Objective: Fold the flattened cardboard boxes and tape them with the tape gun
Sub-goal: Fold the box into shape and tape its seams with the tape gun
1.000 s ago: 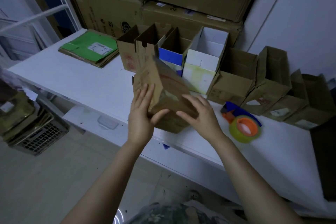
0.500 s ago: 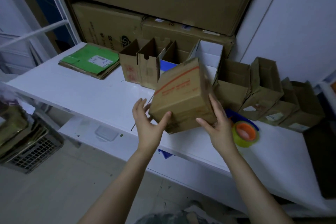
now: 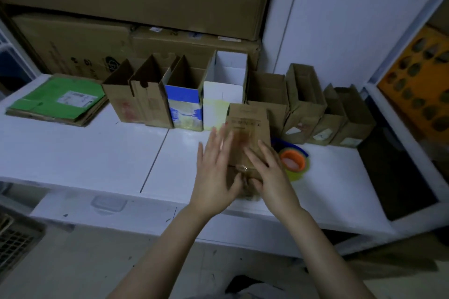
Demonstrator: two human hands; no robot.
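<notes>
A small brown cardboard box (image 3: 250, 126) stands on the white table (image 3: 97, 158), in front of the row of folded boxes. My left hand (image 3: 213, 172) lies with straight fingers against the box's left side and is blurred by motion. My right hand (image 3: 269, 175) rests flat on the box's near face, fingers pointing up. Both thumbs meet low on the box. Just right of my right hand lies the tape gun (image 3: 292, 161), with a yellow-green roll, an orange core and a blue body partly hidden by the box.
A row of several open folded boxes (image 3: 184, 102) lines the back of the table. A stack of flattened boxes with a green top (image 3: 58, 102) lies at the far left. Large cartons (image 3: 145, 7) rise behind. A dark tray (image 3: 393, 167) sits at the right.
The box has gone from being held up and tilted in both hands to standing on the table. Both hands followed it forward and down. The view swung right.
</notes>
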